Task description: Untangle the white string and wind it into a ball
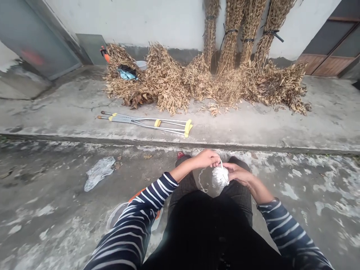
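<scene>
Between my knees, a white ball of cord is held up in front of me. My right hand grips it from the right side, fingers against the ball. A short length of the cord rises from the top of the ball to my left hand, whose fingertips are pinched together on it. A thin loose strand hangs down below my left hand and curls near the ground. The far side of the ball and some of my fingers are hidden.
A pair of crutches lies on the raised concrete step ahead. Dried plant bundles line the wall, several standing upright. A clear plastic bag lies on the ground at left. A white and orange container shows partly behind my left arm.
</scene>
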`<act>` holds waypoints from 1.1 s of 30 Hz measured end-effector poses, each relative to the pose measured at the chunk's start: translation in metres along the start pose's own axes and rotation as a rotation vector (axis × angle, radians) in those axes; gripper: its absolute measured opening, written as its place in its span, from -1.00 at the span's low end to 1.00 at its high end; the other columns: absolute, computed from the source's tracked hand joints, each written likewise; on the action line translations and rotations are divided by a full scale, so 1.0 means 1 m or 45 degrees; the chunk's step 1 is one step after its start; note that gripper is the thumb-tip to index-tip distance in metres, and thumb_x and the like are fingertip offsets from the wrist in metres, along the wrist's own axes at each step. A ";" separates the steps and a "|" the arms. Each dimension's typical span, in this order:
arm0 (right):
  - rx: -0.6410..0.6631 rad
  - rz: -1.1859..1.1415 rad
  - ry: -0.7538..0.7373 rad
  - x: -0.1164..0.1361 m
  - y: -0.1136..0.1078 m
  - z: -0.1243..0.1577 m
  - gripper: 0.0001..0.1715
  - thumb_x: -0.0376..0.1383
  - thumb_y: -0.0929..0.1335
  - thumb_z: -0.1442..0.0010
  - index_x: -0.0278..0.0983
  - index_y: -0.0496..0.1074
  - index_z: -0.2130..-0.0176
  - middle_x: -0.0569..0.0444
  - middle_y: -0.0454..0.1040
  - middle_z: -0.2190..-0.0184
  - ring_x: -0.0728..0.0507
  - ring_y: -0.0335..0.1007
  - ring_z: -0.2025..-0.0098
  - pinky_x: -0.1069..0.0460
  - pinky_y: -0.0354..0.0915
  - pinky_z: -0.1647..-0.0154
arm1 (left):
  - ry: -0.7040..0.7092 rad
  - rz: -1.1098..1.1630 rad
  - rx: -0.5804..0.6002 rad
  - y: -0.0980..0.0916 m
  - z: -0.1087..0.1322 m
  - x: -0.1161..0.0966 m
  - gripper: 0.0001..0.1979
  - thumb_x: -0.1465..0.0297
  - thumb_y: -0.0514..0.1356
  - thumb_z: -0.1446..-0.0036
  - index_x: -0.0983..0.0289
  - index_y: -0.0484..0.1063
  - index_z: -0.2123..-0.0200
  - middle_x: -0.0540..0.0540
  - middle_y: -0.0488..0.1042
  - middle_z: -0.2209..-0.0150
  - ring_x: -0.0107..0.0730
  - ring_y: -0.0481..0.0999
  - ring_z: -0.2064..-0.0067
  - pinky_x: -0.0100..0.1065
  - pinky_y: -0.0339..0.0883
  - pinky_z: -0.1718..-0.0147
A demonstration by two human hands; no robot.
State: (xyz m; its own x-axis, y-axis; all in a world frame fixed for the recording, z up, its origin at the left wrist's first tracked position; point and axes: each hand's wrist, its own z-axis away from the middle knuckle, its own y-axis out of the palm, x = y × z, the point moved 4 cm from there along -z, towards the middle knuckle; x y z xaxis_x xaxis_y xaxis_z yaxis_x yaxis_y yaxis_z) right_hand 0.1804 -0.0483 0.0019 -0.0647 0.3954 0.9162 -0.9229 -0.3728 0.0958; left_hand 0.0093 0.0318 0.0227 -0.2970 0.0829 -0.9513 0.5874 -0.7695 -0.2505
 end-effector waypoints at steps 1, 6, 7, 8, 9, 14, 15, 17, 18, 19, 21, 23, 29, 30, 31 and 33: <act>0.022 -0.108 0.007 0.003 0.001 0.002 -0.41 -0.43 0.45 0.20 -0.17 0.59 0.10 0.06 0.62 0.19 -0.16 0.50 0.24 0.02 0.39 0.31 | 0.038 -0.012 -0.038 -0.001 -0.002 -0.004 -0.75 0.43 0.17 -0.24 0.36 0.55 0.46 0.03 0.55 0.47 -0.52 0.50 0.45 -0.50 0.34 0.42; -0.073 -0.475 -0.081 0.019 -0.006 0.006 -0.37 -0.42 0.52 0.21 -0.18 0.56 0.07 0.05 0.61 0.18 -0.13 0.52 0.27 -0.01 0.46 0.26 | -0.049 0.217 -0.184 0.011 -0.008 0.010 -0.71 0.34 0.20 -0.27 0.35 0.47 0.48 0.00 0.47 0.54 -0.49 0.47 0.51 -0.45 0.37 0.46; -0.126 -0.502 -0.099 0.022 -0.008 0.005 -0.37 -0.39 0.54 0.22 -0.19 0.54 0.07 0.05 0.61 0.18 -0.14 0.53 0.28 -0.04 0.48 0.26 | -0.089 0.289 -0.181 0.018 -0.007 0.019 -0.69 0.31 0.21 -0.27 0.35 0.45 0.49 0.01 0.48 0.54 -0.49 0.47 0.52 -0.44 0.38 0.47; -0.199 -0.505 -0.113 0.026 -0.010 0.005 -0.36 -0.37 0.55 0.23 -0.19 0.52 0.07 0.04 0.59 0.17 -0.16 0.53 0.28 -0.08 0.50 0.26 | -0.124 0.355 -0.175 0.025 -0.006 0.027 -0.67 0.28 0.21 -0.27 0.35 0.43 0.49 0.03 0.48 0.54 -0.49 0.48 0.53 -0.43 0.39 0.47; -0.290 -0.486 -0.132 0.030 -0.013 0.004 -0.32 -0.36 0.56 0.25 -0.18 0.50 0.06 0.05 0.57 0.15 -0.17 0.52 0.26 -0.10 0.50 0.26 | -0.148 0.407 -0.164 0.033 -0.003 0.035 -0.65 0.24 0.23 -0.26 0.35 0.43 0.49 0.04 0.49 0.53 -0.49 0.48 0.53 -0.42 0.40 0.48; -0.806 -0.048 -0.313 0.042 -0.033 -0.001 -0.22 -0.31 0.50 0.27 -0.17 0.44 -0.02 0.03 0.48 0.12 -0.25 0.45 0.11 -0.17 0.46 0.12 | -0.235 0.457 0.098 0.062 0.014 0.047 -0.56 0.06 0.36 -0.09 0.35 0.45 0.47 0.04 0.51 0.52 -0.49 0.50 0.52 -0.44 0.41 0.48; -0.915 0.141 -0.354 0.042 -0.036 -0.002 -0.25 -0.28 0.49 0.27 -0.20 0.46 0.00 0.00 0.46 0.12 -0.27 0.43 0.08 -0.19 0.43 0.02 | -0.230 0.451 0.122 0.061 0.016 0.043 -0.56 0.06 0.35 -0.09 0.35 0.44 0.48 0.04 0.51 0.52 -0.50 0.51 0.52 -0.44 0.41 0.48; -1.061 0.524 -0.386 0.035 -0.038 -0.007 -0.32 -0.25 0.49 0.26 -0.24 0.49 0.06 -0.04 0.42 0.11 -0.30 0.39 0.03 -0.22 0.36 -0.11 | -0.177 0.433 0.066 0.051 0.017 0.031 -0.61 0.11 0.33 -0.12 0.34 0.44 0.49 0.05 0.52 0.51 -0.51 0.50 0.51 -0.45 0.40 0.47; -1.062 0.669 -0.368 0.029 -0.036 -0.011 -0.33 -0.24 0.50 0.24 -0.25 0.50 0.06 -0.05 0.41 0.11 -0.31 0.39 0.01 -0.22 0.35 -0.14 | -0.139 0.412 0.021 0.043 0.017 0.024 -0.64 0.16 0.31 -0.13 0.34 0.45 0.48 0.05 0.52 0.51 -0.52 0.49 0.50 -0.46 0.39 0.47; -1.007 0.759 -0.325 0.022 -0.032 -0.015 -0.36 -0.22 0.49 0.21 -0.26 0.50 0.06 -0.05 0.40 0.13 -0.31 0.39 0.02 -0.22 0.35 -0.13 | -0.104 0.380 -0.005 0.036 0.016 0.017 -0.69 0.21 0.30 -0.14 0.35 0.46 0.48 0.05 0.53 0.50 -0.52 0.49 0.49 -0.47 0.38 0.46; -0.836 0.846 -0.226 0.006 -0.022 -0.023 -0.39 -0.22 0.48 0.15 -0.26 0.52 0.04 -0.04 0.40 0.15 -0.30 0.42 0.04 -0.21 0.37 -0.10 | -0.057 0.281 0.023 0.024 0.014 0.008 -0.77 0.31 0.27 -0.13 0.36 0.51 0.46 0.05 0.54 0.49 -0.51 0.48 0.48 -0.48 0.35 0.46; -0.747 0.852 -0.150 -0.003 -0.014 -0.024 -0.36 -0.28 0.49 0.18 -0.25 0.53 0.03 -0.04 0.42 0.11 -0.28 0.44 0.05 -0.20 0.38 -0.10 | -0.069 0.159 0.087 0.016 0.013 0.005 -0.82 0.38 0.23 -0.12 0.36 0.54 0.45 0.05 0.54 0.49 -0.49 0.48 0.48 -0.48 0.32 0.46; -0.156 0.009 0.110 -0.002 0.004 -0.011 -0.34 -0.35 0.44 0.19 -0.21 0.53 0.01 0.04 0.57 0.20 -0.24 0.53 0.15 -0.17 0.51 0.11 | 0.076 -0.279 -0.093 -0.005 0.012 0.003 -0.74 0.38 0.18 -0.21 0.33 0.53 0.49 0.00 0.52 0.52 -0.47 0.47 0.41 -0.48 0.23 0.37; -0.085 -0.121 0.121 0.003 0.006 -0.008 -0.35 -0.35 0.45 0.19 -0.21 0.54 0.02 0.04 0.59 0.21 -0.23 0.54 0.17 -0.16 0.52 0.13 | 0.125 -0.294 -0.118 -0.007 0.010 0.002 -0.73 0.35 0.18 -0.23 0.32 0.53 0.49 0.00 0.52 0.50 -0.47 0.47 0.40 -0.48 0.23 0.35; -0.051 -0.211 0.115 0.008 0.006 -0.006 -0.37 -0.36 0.47 0.21 -0.21 0.55 0.05 0.04 0.61 0.21 -0.23 0.55 0.18 -0.15 0.52 0.14 | 0.158 -0.274 -0.147 -0.010 0.008 0.001 -0.71 0.34 0.17 -0.25 0.32 0.53 0.48 0.00 0.53 0.48 -0.48 0.46 0.39 -0.48 0.24 0.32; -0.036 -0.324 0.060 0.020 0.006 -0.004 -0.38 -0.37 0.50 0.23 -0.21 0.56 0.07 0.02 0.63 0.21 -0.22 0.56 0.20 -0.14 0.52 0.16 | 0.175 -0.178 -0.214 -0.015 0.002 0.003 -0.69 0.32 0.15 -0.28 0.33 0.50 0.47 0.01 0.51 0.48 -0.48 0.44 0.41 -0.48 0.26 0.32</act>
State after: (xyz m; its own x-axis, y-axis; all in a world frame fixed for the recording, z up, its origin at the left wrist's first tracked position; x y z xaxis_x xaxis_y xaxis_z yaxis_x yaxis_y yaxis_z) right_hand 0.1720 -0.0394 0.0190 0.1538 0.5123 0.8449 -0.9220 -0.2332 0.3092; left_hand -0.0018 0.0419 0.0239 -0.2862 0.2753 -0.9178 0.6680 -0.6294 -0.3971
